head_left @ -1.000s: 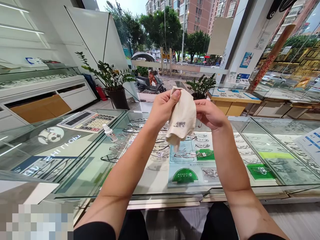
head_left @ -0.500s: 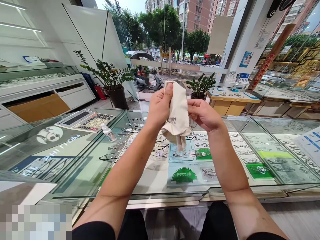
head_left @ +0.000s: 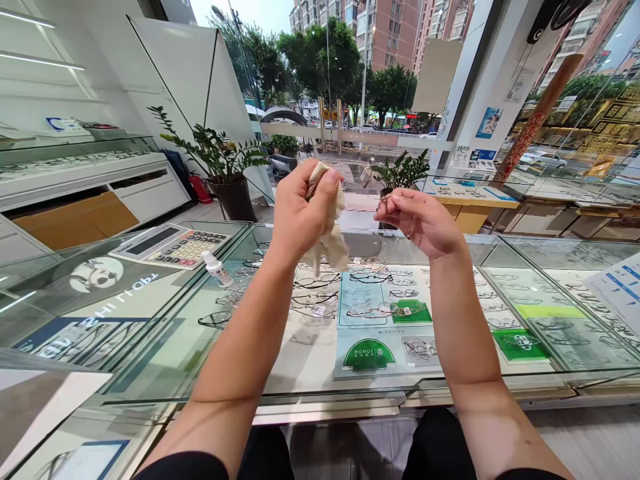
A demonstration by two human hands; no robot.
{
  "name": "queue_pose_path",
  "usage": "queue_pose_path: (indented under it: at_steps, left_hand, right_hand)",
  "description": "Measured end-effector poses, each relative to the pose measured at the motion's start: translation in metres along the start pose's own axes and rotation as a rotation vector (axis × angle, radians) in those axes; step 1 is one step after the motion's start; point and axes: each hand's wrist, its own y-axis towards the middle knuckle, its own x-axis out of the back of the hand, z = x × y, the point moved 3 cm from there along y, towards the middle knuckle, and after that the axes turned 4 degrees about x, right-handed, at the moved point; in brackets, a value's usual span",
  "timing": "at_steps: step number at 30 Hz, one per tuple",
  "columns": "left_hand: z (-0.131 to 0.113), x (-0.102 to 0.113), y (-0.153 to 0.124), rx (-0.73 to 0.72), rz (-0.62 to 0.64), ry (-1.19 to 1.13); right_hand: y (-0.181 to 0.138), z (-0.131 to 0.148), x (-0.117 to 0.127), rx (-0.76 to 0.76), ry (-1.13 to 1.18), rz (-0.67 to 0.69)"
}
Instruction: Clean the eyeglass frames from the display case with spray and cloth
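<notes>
Two bare hands fill the middle of my feed, both held up over the glass counter (head_left: 305, 372) and well apart from each other. The left hand (head_left: 306, 217) is closed in a fist on a pale cloth (head_left: 333, 248), thumb pressed over the top and loose folds hanging down on its right side. The right hand (head_left: 419, 219) has its thumb and fingers brought together on a thin metallic piece (head_left: 385, 201); it looks to me like part of a spectacle frame, though it is too small from here to be sure.

I'd judge the work with the cloth to be partway along. Cloth and metallic piece are both in hand, with a gap between them, and neither has been laid down; setting them both down is left. I can't tell how clean anything is.

To the left, a small white bottle (head_left: 217, 269) stands on the counter near a calculator (head_left: 169, 244). Below the hands, a dark-rimmed pair of glasses (head_left: 371, 277) lies at the far end of a pale blue display sheet (head_left: 350, 333), with a green half-round card (head_left: 369, 355) at its near end.
</notes>
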Motion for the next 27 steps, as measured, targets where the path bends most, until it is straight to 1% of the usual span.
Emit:
queue_pose_path:
  at_steps: [3, 5, 9, 11, 13, 15, 18, 21, 22, 23, 26, 27]
  left_hand:
    - [-0.009, -0.003, -0.006, -0.065, 0.017, 0.071]
    - [-0.013, -0.004, -0.008, -0.129, 0.062, 0.148]
    - [-0.016, -0.005, -0.006, -0.311, 0.159, 0.38]
    - [-0.016, -0.004, -0.005, -0.412, 0.18, 0.467]
    - [-0.014, -0.004, -0.004, -0.479, 0.18, 0.523]
    - [-0.012, -0.003, -0.005, -0.494, 0.171, 0.562]
    - [-0.012, -0.002, -0.007, -0.468, 0.165, 0.59]
    - [-0.012, -0.004, -0.008, -0.468, 0.165, 0.591]
    - [-0.012, -0.004, -0.008, -0.47, 0.154, 0.595]
    - [-0.011, -0.004, -0.008, -0.472, 0.132, 0.599]
    - [-0.006, 0.003, -0.005, -0.45, -0.008, 0.59]
    - [-0.004, 0.006, -0.004, -0.434, -0.052, 0.572]
  right_hand:
    - [-0.001, 0.001, -0.004, 0.011, 0.004, 0.027]
    - [-0.001, 0.001, -0.006, 0.008, 0.01, 0.045]
    - [-0.001, 0.0, -0.006, 0.01, 0.015, 0.07]
    - [-0.001, 0.001, -0.005, 0.018, 0.01, 0.083]
    - [-0.002, 0.003, -0.005, 0.024, -0.007, 0.088]
    - [-0.003, 0.004, -0.005, 0.028, -0.03, 0.087]
    - [-0.004, 0.006, -0.005, 0.042, -0.083, 0.096]
    - [-0.004, 0.006, -0.006, 0.099, -0.211, 0.099]
    - [-0.005, 0.007, -0.007, 0.155, -0.276, 0.057]
    - [-0.007, 0.009, -0.008, 0.236, -0.347, -0.022]
    - [-0.025, 0.023, -0.016, 0.537, -0.551, -0.364]
    - [-0.033, 0.028, -0.022, 0.606, -0.6, -0.424]
